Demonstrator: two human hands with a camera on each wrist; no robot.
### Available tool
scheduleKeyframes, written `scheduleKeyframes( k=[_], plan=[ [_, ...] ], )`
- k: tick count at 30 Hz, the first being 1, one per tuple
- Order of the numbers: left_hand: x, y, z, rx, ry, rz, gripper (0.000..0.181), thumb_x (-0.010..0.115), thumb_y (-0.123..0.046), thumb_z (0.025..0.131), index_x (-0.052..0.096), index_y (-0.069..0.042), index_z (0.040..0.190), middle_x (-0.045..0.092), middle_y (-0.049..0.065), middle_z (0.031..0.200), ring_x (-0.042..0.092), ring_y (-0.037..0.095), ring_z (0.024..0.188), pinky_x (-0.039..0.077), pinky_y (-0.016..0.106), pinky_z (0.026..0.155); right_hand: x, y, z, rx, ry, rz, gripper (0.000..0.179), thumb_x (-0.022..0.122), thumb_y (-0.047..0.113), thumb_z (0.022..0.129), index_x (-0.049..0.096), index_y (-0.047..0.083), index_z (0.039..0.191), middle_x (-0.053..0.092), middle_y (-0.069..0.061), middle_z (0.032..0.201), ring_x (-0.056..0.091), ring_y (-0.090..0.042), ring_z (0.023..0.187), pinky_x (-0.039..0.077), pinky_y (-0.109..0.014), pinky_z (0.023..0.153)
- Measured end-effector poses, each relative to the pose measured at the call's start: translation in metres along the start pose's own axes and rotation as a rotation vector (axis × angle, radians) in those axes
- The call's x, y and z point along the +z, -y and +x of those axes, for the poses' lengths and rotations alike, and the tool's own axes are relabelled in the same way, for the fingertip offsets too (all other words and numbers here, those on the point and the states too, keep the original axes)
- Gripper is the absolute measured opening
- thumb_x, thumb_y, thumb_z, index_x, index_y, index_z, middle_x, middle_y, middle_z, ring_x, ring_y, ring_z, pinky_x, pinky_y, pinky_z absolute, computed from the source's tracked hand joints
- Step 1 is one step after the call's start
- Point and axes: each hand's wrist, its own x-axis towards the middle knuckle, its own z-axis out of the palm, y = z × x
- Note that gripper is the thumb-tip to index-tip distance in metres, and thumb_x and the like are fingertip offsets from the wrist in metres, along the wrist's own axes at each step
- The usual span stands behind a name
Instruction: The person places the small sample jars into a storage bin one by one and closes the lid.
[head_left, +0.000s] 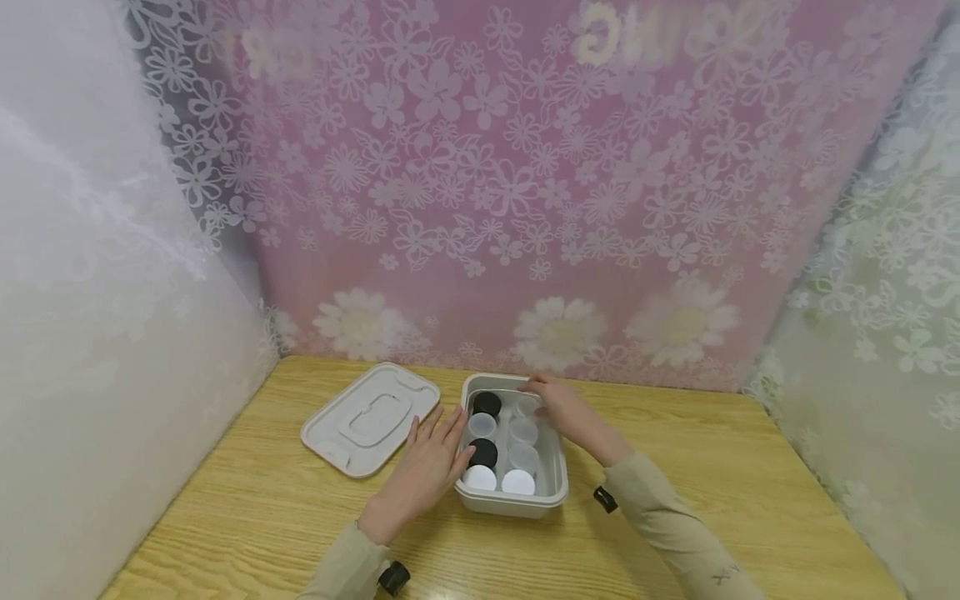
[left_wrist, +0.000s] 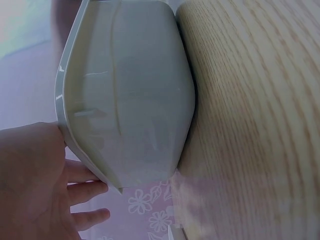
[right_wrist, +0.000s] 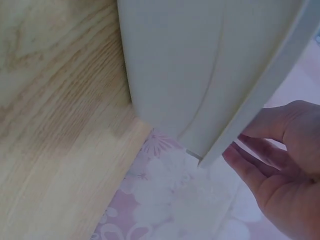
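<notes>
A light grey plastic box point(head_left: 512, 503) stands on the table, with two rows of small round containers inside. Black-topped containers point(head_left: 483, 453), clear ones point(head_left: 522, 432) and white-topped ones point(head_left: 518, 482) show from above. My left hand point(head_left: 429, 467) rests along the box's left rim, its fingers straight and spread; in the left wrist view the palm lies at the rim. Over the back right corner reaches my right hand point(head_left: 572, 414), fingers bent around the far right clear container point(head_left: 527, 407). The rim hides those fingertips in the right wrist view, so I cannot tell whether they grip it.
Left of the box, the grey lid point(head_left: 381, 417) lies flat on the wooden table point(head_left: 247, 517). A pink flowered curtain point(head_left: 480, 208) hangs behind the table, and pale sheets point(head_left: 112, 292) stand on both sides.
</notes>
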Motion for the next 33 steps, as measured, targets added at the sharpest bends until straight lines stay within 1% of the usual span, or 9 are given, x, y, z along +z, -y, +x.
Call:
scheduleKeyframes(
  k=[5, 9, 13, 18, 23, 26, 28, 30, 33],
  plan=[
    [0.000, 0.002, 0.000, -0.013, 0.008, -0.019, 0.058, 0.047, -0.039, 0.108, 0.045, -0.002, 0.152, 0.043, 0.014, 0.157, 0.032, 0.042, 0.148, 0.025, 0.068, 0.114, -0.005, 0.003, -0.009, -0.027, -0.079, 0.043, 0.038, 0.077, -0.006, 0.085, 0.070, -0.001, 0.122, 0.065, -0.019, 0.122, 0.066, -0.039, 0.106, 0.056, -0.050, 0.088],
    [0.001, 0.004, 0.000, -0.014, 0.012, -0.042, 0.058, 0.047, -0.039, 0.108, 0.045, -0.003, 0.152, 0.043, 0.013, 0.158, 0.032, 0.041, 0.148, 0.025, 0.068, 0.114, -0.007, 0.005, -0.017, 0.022, -0.133, 0.159, 0.032, 0.075, -0.001, 0.089, 0.071, 0.001, 0.121, 0.067, -0.016, 0.122, 0.068, -0.035, 0.102, 0.057, -0.047, 0.086],
    [0.004, 0.010, 0.002, 0.001, -0.042, -0.083, 0.055, 0.050, -0.037, 0.107, 0.050, -0.002, 0.149, 0.049, 0.015, 0.152, 0.037, 0.042, 0.145, 0.028, 0.071, 0.111, -0.009, 0.015, -0.022, 0.078, -0.206, 0.299, 0.026, 0.073, 0.001, 0.091, 0.072, 0.001, 0.117, 0.070, -0.014, 0.116, 0.070, -0.032, 0.099, 0.059, -0.043, 0.085],
    [-0.008, 0.020, 0.004, -0.029, -0.049, -0.162, 0.051, 0.054, -0.030, 0.106, 0.052, 0.002, 0.146, 0.053, 0.020, 0.147, 0.039, 0.043, 0.143, 0.027, 0.070, 0.112, -0.016, 0.037, -0.024, 0.150, -0.298, 0.450, 0.022, 0.074, 0.004, 0.092, 0.073, 0.003, 0.114, 0.075, -0.010, 0.105, 0.074, -0.027, 0.092, 0.061, -0.036, 0.079],
    [-0.024, 0.035, 0.009, -0.039, -0.112, -0.257, 0.046, 0.053, -0.025, 0.107, 0.053, 0.000, 0.146, 0.054, 0.020, 0.147, 0.044, 0.041, 0.140, 0.031, 0.063, 0.114, -0.021, 0.059, -0.024, 0.178, -0.288, 0.671, 0.024, 0.070, 0.009, 0.096, 0.072, 0.004, 0.119, 0.074, -0.014, 0.106, 0.075, -0.027, 0.086, 0.061, -0.030, 0.075],
    [-0.033, 0.045, 0.008, -0.052, -0.174, -0.313, 0.042, 0.052, -0.023, 0.108, 0.056, -0.003, 0.145, 0.057, 0.018, 0.144, 0.051, 0.038, 0.135, 0.038, 0.057, 0.111, -0.019, 0.073, -0.022, 0.169, -0.250, 0.798, 0.026, 0.068, 0.012, 0.098, 0.071, 0.002, 0.122, 0.072, -0.017, 0.109, 0.075, -0.029, 0.087, 0.061, -0.034, 0.077],
    [-0.039, 0.051, 0.006, -0.069, -0.213, -0.345, 0.040, 0.051, -0.023, 0.108, 0.058, -0.006, 0.144, 0.060, 0.015, 0.142, 0.057, 0.037, 0.129, 0.044, 0.055, 0.106, -0.016, 0.082, -0.019, 0.166, -0.232, 0.857, 0.028, 0.066, 0.013, 0.099, 0.069, 0.001, 0.124, 0.071, -0.019, 0.110, 0.074, -0.031, 0.088, 0.061, -0.039, 0.080],
    [-0.044, 0.057, 0.004, -0.083, -0.247, -0.388, 0.038, 0.050, -0.023, 0.108, 0.060, -0.007, 0.142, 0.064, 0.014, 0.137, 0.069, 0.037, 0.101, 0.054, 0.051, 0.089, -0.012, 0.091, -0.016, 0.165, -0.223, 0.890, 0.030, 0.066, 0.014, 0.099, 0.068, -0.001, 0.126, 0.071, -0.020, 0.110, 0.074, -0.033, 0.090, 0.060, -0.043, 0.081],
    [-0.051, 0.067, 0.002, -0.112, -0.279, -0.458, 0.036, 0.048, -0.026, 0.110, 0.064, -0.011, 0.138, 0.070, 0.012, 0.127, 0.069, 0.034, 0.081, 0.055, 0.042, 0.070, -0.008, 0.106, -0.009, 0.173, -0.218, 0.943, 0.030, 0.066, 0.013, 0.100, 0.068, 0.000, 0.127, 0.071, -0.020, 0.112, 0.073, -0.035, 0.092, 0.060, -0.045, 0.083]
  ],
)
